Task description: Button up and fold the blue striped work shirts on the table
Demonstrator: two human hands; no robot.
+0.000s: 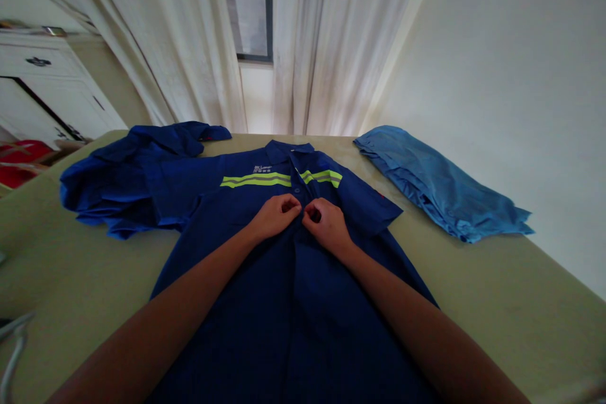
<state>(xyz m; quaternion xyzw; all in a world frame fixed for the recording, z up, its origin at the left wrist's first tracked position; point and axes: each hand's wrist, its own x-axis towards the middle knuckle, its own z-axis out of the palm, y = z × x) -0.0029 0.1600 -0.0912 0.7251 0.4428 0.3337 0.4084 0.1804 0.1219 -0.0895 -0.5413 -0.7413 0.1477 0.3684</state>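
A dark blue work shirt (284, 290) with a yellow-green reflective stripe (255, 180) across the chest lies flat, front up, on a pale green surface (497, 290). My left hand (274, 215) and my right hand (325, 222) meet at the shirt's front placket, just below the stripe. Both have their fingers curled and pinched on the placket edges, knuckles almost touching. A button shows just above them. Both forearms reach over the lower shirt.
A crumpled dark blue garment (132, 170) lies at the left, touching the shirt's sleeve. A folded lighter blue garment (435, 183) lies at the right by the wall. White curtains (199, 38) hang behind; a white cabinet (42, 88) stands far left.
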